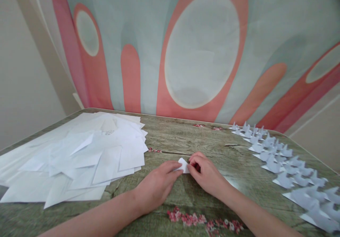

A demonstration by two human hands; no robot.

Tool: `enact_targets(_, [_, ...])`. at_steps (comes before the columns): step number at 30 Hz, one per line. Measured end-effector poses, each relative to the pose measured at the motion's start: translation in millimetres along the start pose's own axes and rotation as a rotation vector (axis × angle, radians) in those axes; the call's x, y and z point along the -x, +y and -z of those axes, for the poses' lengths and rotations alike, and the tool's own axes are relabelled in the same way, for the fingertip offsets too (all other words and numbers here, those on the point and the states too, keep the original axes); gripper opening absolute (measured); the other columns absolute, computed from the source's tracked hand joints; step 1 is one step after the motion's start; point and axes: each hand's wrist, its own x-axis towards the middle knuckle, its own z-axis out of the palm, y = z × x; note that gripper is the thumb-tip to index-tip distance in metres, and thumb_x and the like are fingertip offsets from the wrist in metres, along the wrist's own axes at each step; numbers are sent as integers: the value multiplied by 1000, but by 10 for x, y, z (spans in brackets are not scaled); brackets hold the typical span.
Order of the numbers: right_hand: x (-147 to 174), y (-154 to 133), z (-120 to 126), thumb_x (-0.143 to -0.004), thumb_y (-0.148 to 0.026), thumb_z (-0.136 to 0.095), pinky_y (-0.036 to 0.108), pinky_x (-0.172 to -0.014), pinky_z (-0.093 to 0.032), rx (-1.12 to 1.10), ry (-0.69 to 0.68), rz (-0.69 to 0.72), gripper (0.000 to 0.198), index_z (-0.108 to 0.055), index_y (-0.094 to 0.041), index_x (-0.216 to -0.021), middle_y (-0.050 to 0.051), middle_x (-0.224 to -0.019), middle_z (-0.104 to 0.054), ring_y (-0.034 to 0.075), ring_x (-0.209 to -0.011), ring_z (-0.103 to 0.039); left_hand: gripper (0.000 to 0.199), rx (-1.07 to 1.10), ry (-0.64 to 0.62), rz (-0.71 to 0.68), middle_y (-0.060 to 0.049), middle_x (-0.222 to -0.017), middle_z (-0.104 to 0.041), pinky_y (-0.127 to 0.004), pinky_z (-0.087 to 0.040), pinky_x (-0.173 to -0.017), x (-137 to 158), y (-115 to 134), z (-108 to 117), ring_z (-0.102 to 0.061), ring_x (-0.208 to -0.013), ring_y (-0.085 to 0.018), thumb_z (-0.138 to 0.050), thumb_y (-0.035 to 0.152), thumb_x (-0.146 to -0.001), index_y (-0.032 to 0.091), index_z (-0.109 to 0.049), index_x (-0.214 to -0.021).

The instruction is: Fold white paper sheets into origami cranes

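Observation:
A small piece of folded white paper (183, 166) is held just above the table, at the middle of the head view. My left hand (158, 182) pinches its left side between thumb and fingers. On its right side, my right hand (204, 169) grips the edge with thumb and curled fingers. The paper comes to a blunt point at the top; its lower folds are partly hidden by my fingertips.
A spread pile of white paper sheets (79, 155) covers the table's left side. Rows of folded white paper birds (272, 162) stand along the right. The wood-patterned table (170, 138) carries pink flower prints (190, 218). Behind it hangs a patterned backdrop (148, 28).

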Motion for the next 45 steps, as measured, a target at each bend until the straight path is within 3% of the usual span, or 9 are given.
enact_targets(4, [-5, 7, -6, -75, -10, -48, 28, -65, -42, 7, 0, -3, 16, -47, -19, -62, 2, -75, -52, 14, -69, -51, 35, 50, 132, 63, -8, -110, -55, -32, -44, -92, -7, -56, -28, -51, -104, -17, -41, 7, -83, 21, -58, -110])
enact_targets(10, [-29, 1, -3, -75, -10, -47, 27, -62, -40, 46, -1, -20, 17, -46, -19, -60, 2, -72, -50, 14, -66, -50, 29, 89, 169, 109, -7, -109, -55, -28, -45, -86, -60, -78, -19, -53, -99, -16, -43, 11, -86, 21, -62, -105])
enact_targets(16, [-50, -3, -19, -73, -9, -46, 27, -62, -39, 93, 25, -38, 16, -44, -20, -60, 1, -70, -49, 15, -66, -49, 27, 35, 117, 166, -7, -103, -58, -31, -45, -86, -117, -89, -13, -54, -97, -18, -45, 12, -85, 19, -64, -101])
enact_targets(22, [-34, 10, -53, -75, -11, -46, 28, -63, -40, 114, 39, -38, 17, -43, -19, -61, 2, -72, -48, 15, -66, -49, 27, -13, 125, 138, -8, -100, -60, -31, -46, -85, -132, -77, -28, -55, -94, -18, -43, 14, -86, 19, -63, -103])
enact_targets(35, [-23, -13, -30, -80, -18, -46, 24, -61, -35, 269, -39, -132, 15, -47, -19, -65, 1, -75, -48, 12, -63, -49, 25, 121, 81, 166, -5, -100, -58, -27, -44, -85, -130, -69, 14, -54, -94, -15, -44, 13, -86, 19, -64, -99])
enact_targets(45, [-21, 0, -67, -82, -20, -45, 23, -60, -32, 356, -25, -145, 14, -48, -19, -68, 0, -78, -50, 11, -63, -49, 25, 95, 61, 210, -6, -101, -58, -27, -43, -86, -152, -64, 6, -54, -94, -16, -42, 12, -86, 18, -63, -99])
